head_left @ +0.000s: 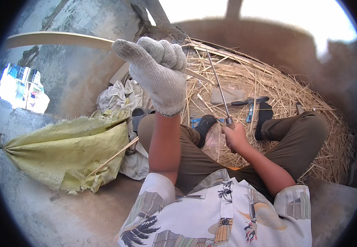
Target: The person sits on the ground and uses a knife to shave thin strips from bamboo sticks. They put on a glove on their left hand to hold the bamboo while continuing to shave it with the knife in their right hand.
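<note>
My left hand (155, 74), in a pale knitted glove, is raised in front of me and closed around a long, flat bamboo strip (63, 39). The strip runs out past the left side of the view, and its other end shows beyond the glove on the right. Bare and lower down, my right hand (235, 138) grips a long, thin-bladed knife (217, 80) by its handle. The blade points up and away, with its edge apart from the strip. Most of the handle is hidden by my fingers.
Loose bamboo slivers (314, 136) cover the floor around my crossed legs. Among them lie a grey block (227, 96), a black-handled tool (246, 101) and a small blue object (250, 113). A yellow woven sack (71, 144) and whitish sacking (114, 99) lie at left, near a wall.
</note>
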A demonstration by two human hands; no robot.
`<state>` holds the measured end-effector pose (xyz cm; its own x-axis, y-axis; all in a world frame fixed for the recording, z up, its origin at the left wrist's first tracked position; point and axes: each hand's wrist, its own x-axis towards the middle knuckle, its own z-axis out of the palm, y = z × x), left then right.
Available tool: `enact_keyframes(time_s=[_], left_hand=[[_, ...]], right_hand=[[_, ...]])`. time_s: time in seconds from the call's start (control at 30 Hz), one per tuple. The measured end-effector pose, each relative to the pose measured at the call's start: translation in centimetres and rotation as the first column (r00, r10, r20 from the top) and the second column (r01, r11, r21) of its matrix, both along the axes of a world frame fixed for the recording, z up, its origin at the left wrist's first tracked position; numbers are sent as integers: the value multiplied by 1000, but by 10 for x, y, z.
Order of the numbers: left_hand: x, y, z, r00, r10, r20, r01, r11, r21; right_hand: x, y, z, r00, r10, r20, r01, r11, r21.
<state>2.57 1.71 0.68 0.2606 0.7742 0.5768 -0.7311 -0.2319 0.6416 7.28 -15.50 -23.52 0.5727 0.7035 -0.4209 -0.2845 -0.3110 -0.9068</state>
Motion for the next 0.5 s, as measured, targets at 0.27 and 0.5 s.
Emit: enact_keyframes(time_s=[0.27, 0.5], left_hand=[[-8, 19, -5, 999, -22, 26, 23, 998, -51], [0, 3, -2, 998, 60, -7, -60, 998, -25]], right_hand=[[15, -7, 50, 952, -37, 303, 8, 995, 96], [7, -2, 11, 998, 60, -4, -60, 997, -40]])
